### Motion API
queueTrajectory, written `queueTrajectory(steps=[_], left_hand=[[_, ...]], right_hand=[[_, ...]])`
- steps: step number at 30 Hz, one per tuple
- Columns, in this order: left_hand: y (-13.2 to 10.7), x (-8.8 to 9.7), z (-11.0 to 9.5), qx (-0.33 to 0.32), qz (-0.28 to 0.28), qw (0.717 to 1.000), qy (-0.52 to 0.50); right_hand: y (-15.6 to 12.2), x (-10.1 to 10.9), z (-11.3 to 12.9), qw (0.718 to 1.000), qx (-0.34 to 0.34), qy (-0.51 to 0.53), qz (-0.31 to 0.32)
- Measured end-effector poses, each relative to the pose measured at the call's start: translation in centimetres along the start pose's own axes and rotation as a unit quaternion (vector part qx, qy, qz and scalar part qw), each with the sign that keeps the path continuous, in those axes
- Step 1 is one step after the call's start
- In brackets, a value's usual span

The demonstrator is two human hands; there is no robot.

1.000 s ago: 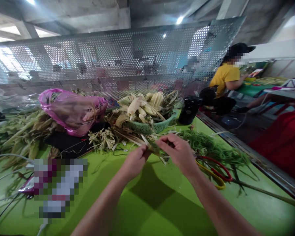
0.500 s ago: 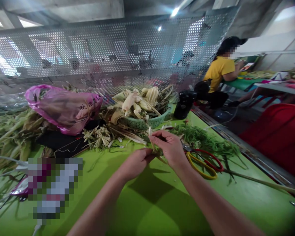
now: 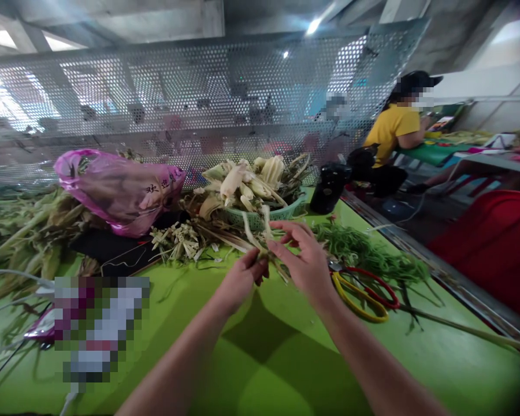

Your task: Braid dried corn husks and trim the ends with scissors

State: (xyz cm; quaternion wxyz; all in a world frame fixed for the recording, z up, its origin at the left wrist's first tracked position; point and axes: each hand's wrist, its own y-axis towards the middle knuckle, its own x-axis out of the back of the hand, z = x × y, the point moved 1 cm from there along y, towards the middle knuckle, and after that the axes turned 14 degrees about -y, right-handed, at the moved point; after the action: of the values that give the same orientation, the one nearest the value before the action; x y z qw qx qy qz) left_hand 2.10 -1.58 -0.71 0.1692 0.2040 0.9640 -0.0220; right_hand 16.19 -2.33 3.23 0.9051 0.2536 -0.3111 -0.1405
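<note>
Left hand (image 3: pixel 243 278) pinches pale strips (image 3: pixel 266 218) (ends standing above it); grip unclear for right hand (image 3: pixel 302 257).

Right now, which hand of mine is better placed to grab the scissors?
Your right hand, I'd say: the scissors lie beside its wrist, and it looks partly open. Your left hand is farther off and pinches the pale strips.

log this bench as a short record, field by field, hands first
left hand: closed on pale plant strips
right hand: at the strips, grip unclear
beyond hands: green basket heaped with pale husks
beside right forearm: scissors, red and yellow handles
left of basket: pink plastic bag
work surface: green table
right background: person in yellow top
</note>
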Motion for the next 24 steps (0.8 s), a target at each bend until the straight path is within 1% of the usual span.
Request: queueTrajectory(steps=[1,2,3,5,7,9,11,14,18,22,24], left_hand=[[0.1,0.1,-0.2,-0.010,-0.027,0.999,-0.027],[0.2,0.3,-0.3,-0.021,-0.049,0.997,-0.050],[0.2,0.5,-0.4,-0.030,-0.064,0.995,-0.071],[0.3,0.8,-0.6,-0.033,-0.077,0.990,-0.115],[0.2,1.1,-0.8,-0.029,-0.074,0.985,-0.154],[0.2,1.4,-0.9,-0.020,-0.060,0.983,-0.172],[0.2,1.6,-1.0,-0.001,-0.053,0.984,-0.169],[0.2,1.8,-1.1,0.029,-0.066,0.985,-0.154],[0.1,1.6,-1.3,0.031,-0.089,0.978,-0.185],[0.1,1.6,-1.7,0.016,-0.100,0.966,-0.236],[0.1,1.8,-1.9,0.009,-0.105,0.964,-0.242]], right_hand=[[0.0,0.2,-0.1,0.999,0.010,-0.031,0.000],[0.0,0.3,-0.2,0.998,0.015,-0.052,0.013],[0.0,0.2,-0.5,0.997,0.017,-0.062,0.040],[-0.1,-0.1,-1.0,0.992,0.015,-0.070,0.108],[-0.1,-0.3,-1.3,0.985,0.013,-0.085,0.149],[0.0,-0.4,-1.2,0.981,0.023,-0.106,0.158],[0.0,-0.3,-0.8,0.978,0.049,-0.114,0.166],[0.1,-0.2,-0.3,0.974,0.078,-0.109,0.181],[0.1,-0.1,-0.5,0.975,0.049,-0.121,0.182],[0.4,0.3,-1.2,0.972,0.025,-0.124,0.200],[0.6,0.6,-1.5,0.970,0.016,-0.120,0.210]])
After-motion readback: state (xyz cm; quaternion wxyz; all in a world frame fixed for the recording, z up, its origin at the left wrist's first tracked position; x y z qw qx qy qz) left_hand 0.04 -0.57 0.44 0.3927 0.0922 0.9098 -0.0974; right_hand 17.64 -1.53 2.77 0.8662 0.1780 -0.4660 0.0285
